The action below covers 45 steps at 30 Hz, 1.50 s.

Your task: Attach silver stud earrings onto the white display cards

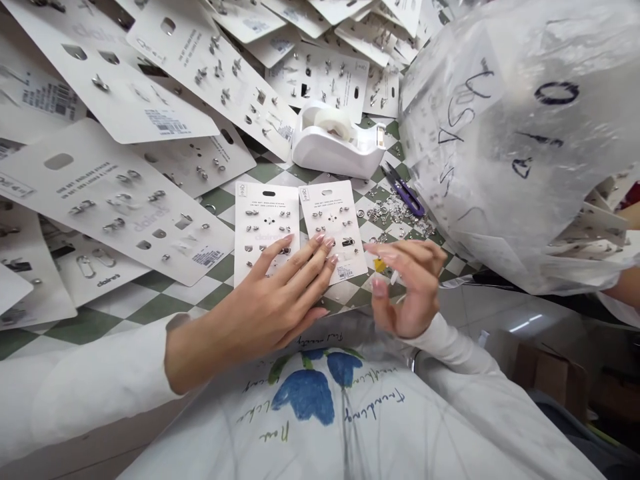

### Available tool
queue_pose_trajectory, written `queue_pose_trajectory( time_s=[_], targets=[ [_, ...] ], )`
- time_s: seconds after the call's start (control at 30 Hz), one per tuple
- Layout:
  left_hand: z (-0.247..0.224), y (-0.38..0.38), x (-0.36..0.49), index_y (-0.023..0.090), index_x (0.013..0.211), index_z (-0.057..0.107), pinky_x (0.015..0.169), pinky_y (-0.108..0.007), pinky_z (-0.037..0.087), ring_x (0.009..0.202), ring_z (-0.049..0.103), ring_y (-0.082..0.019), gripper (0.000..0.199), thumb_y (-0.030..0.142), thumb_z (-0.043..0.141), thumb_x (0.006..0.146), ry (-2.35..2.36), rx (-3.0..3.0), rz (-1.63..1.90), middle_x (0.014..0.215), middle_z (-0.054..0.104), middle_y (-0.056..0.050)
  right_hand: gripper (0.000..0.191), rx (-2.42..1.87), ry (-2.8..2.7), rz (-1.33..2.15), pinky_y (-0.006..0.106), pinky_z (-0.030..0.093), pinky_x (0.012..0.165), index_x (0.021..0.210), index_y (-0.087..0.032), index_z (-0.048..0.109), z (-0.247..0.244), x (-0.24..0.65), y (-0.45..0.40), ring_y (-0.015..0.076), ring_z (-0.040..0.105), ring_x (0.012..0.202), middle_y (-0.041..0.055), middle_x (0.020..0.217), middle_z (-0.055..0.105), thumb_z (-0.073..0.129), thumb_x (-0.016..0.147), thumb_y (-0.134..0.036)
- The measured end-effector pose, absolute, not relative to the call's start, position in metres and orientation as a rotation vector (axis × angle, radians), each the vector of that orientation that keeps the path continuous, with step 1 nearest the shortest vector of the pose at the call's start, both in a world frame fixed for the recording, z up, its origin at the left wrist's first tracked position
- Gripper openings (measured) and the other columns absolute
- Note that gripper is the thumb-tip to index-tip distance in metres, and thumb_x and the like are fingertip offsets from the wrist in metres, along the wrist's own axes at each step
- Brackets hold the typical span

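Two white earring cards lie side by side on the table, a left card (267, 207) and a right card (333, 200), both with small metal earrings on them. Across their lower halves my left hand (280, 293) rests palm down, fingers stretched out, hiding part of each card. My right hand (413, 287) hovers just right of the cards, thumb and fingers apart and half curled. Beside its fingertips shows a small yellow piece (380, 265); whether the fingers touch it I cannot tell. Loose small metal jewellery pieces (395, 217) are scattered just beyond this hand.
A white tape dispenser (337, 150) stands behind the cards. Purple-handled thread snips (404, 190) lie among the loose pieces. Many earring cards (115, 193) pile up left and back. A large plastic bag (500, 133) with handwriting bulges at right, and another person's arm (623, 287) shows there.
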<state>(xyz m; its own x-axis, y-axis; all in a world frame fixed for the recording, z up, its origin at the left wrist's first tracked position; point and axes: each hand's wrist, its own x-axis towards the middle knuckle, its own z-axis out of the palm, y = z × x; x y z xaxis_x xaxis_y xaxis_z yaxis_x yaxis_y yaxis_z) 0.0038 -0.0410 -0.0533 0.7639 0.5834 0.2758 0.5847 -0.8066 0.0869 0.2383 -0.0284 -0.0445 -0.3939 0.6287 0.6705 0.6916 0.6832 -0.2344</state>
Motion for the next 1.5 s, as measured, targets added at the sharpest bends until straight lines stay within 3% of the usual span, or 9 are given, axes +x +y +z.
queue_pose_trajectory(
  time_s=[0.13,0.3,0.5,0.63,0.83,1.03,1.2,1.33,1.5],
  targets=[
    [-0.052,-0.041,0.003,0.001,0.148,0.048,0.113,-0.058,0.041,0.147,0.044,-0.036,0.053,0.036,0.035,0.111,-0.986,-2.953,-0.451,0.157,0.043,-0.023,0.043,-1.114,-2.315,-0.003,0.063,0.016,0.126,0.148,-0.013,0.038,-0.053,0.226,-0.053,0.0282,0.058,0.135,0.0113,0.127,0.072,0.035,0.106,-0.017],
    [-0.052,-0.043,0.004,0.001,0.15,0.047,0.114,-0.057,0.04,0.148,0.042,-0.035,0.054,0.037,0.037,0.11,-0.981,-2.952,-0.429,0.158,0.043,-0.022,0.049,-1.273,-2.349,0.045,0.071,-0.001,0.126,0.154,-0.008,0.034,-0.057,0.226,-0.061,0.0308,0.05,0.143,0.0151,0.14,0.064,0.035,0.106,-0.015],
    [-0.048,-0.04,0.003,0.002,0.149,0.047,0.113,-0.058,0.041,0.147,0.044,-0.035,0.053,0.036,0.04,0.109,-0.962,-2.946,-0.405,0.158,0.044,-0.022,0.047,-1.244,-2.364,-0.011,0.071,-0.001,0.126,0.151,-0.006,0.037,-0.054,0.232,-0.058,0.029,0.054,0.139,0.0155,0.14,0.064,0.035,0.105,-0.013],
    [-0.048,-0.037,0.003,0.007,0.153,0.044,0.112,-0.059,0.042,0.145,0.047,-0.035,0.054,0.038,0.039,0.109,-0.971,-2.96,-0.408,0.157,0.046,-0.02,0.047,-1.166,-2.523,-0.045,0.075,-0.008,0.122,0.15,-0.001,0.037,-0.051,0.233,-0.059,0.031,0.047,0.145,0.0179,0.147,0.057,0.038,0.105,-0.012],
    [-0.047,-0.038,0.003,0.008,0.152,0.046,0.112,-0.059,0.041,0.146,0.046,-0.036,0.051,0.036,0.038,0.11,-0.962,-2.951,-0.377,0.158,0.044,-0.02,0.05,-1.024,-2.603,-0.021,0.076,-0.007,0.122,0.153,0.002,0.03,-0.046,0.243,-0.053,0.0307,0.042,0.148,0.0206,0.149,0.053,0.035,0.105,-0.012],
    [-0.049,-0.041,0.004,-0.003,0.149,0.046,0.112,-0.056,0.041,0.145,0.046,-0.037,0.056,0.036,0.042,0.108,-0.967,-2.929,-0.425,0.155,0.046,-0.024,0.052,-0.977,-2.522,0.065,0.072,-0.004,0.125,0.155,-0.006,0.034,-0.051,0.242,-0.045,0.0291,0.05,0.143,0.018,0.146,0.058,0.034,0.104,-0.015],
    [-0.047,-0.041,0.004,-0.002,0.148,0.047,0.113,-0.057,0.042,0.145,0.047,-0.037,0.054,0.035,0.044,0.108,-0.972,-2.952,-0.438,0.156,0.044,-0.024,0.063,-1.04,-2.489,0.153,0.077,-0.006,0.122,0.162,-0.004,0.015,-0.06,0.239,-0.047,0.0327,0.036,0.151,0.0179,0.149,0.055,0.035,0.103,-0.016],
    [-0.046,-0.041,0.003,0.009,0.142,0.055,0.111,-0.061,0.044,0.145,0.047,-0.038,0.043,0.032,0.048,0.107,-0.983,-2.957,-0.426,0.156,0.044,-0.024,0.055,-1.106,-2.432,0.126,0.072,-0.004,0.125,0.156,-0.008,0.034,-0.055,0.239,-0.045,0.0295,0.046,0.146,0.0182,0.146,0.058,0.037,0.101,-0.013],
    [-0.046,-0.043,0.004,0.01,0.136,0.059,0.112,-0.063,0.045,0.145,0.045,-0.041,0.039,0.034,0.052,0.105,-0.958,-2.976,-0.421,0.155,0.045,-0.028,0.05,-1.009,-2.575,0.077,0.077,-0.01,0.12,0.153,-0.005,0.036,-0.049,0.238,-0.043,0.031,0.041,0.149,0.0171,0.15,0.053,0.035,0.104,-0.018]
  ],
)
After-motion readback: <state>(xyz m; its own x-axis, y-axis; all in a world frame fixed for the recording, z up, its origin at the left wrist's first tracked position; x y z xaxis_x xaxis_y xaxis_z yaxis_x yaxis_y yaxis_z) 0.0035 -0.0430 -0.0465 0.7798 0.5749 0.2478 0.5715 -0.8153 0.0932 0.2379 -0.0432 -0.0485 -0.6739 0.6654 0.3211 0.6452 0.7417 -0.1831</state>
